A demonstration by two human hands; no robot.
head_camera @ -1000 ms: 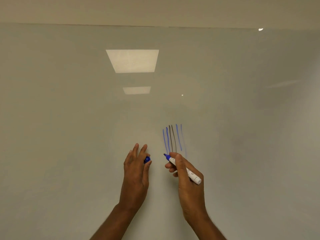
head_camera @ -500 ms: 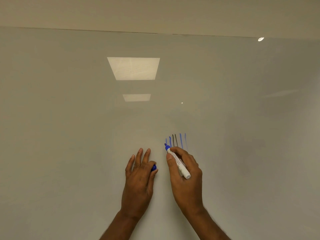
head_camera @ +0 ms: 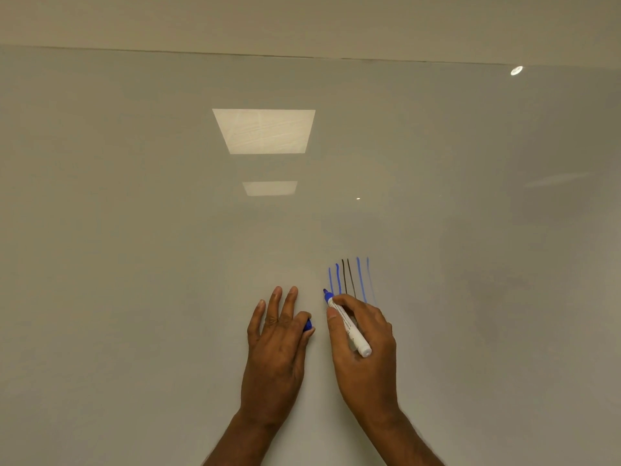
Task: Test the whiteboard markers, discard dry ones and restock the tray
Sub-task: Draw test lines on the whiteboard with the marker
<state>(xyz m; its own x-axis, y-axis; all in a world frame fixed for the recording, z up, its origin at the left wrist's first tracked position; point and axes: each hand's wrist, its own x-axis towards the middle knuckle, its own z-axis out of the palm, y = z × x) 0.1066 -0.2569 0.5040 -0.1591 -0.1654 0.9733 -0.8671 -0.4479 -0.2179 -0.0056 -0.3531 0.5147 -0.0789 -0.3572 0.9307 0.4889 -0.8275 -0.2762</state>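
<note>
Testing blue marker (head_camera: pixel 347 326) on whiteboard (head_camera: pixel 168 264): right hand (head_camera: pixel 364 351) grip wraps barrel, tip at board just left of blue and black test strokes (head_camera: pixel 349 277). Left hand (head_camera: pixel 275 348) pinches blue cap (head_camera: pixel 307 325), other fingers straight. Next, likely: draw stroke, judge ink, recap.

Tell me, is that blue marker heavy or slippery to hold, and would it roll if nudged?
Probably light: the right hand holds the marker like a pen. Its round, smooth barrel would likely roll if nudged, and may be a bit slippery.
</note>
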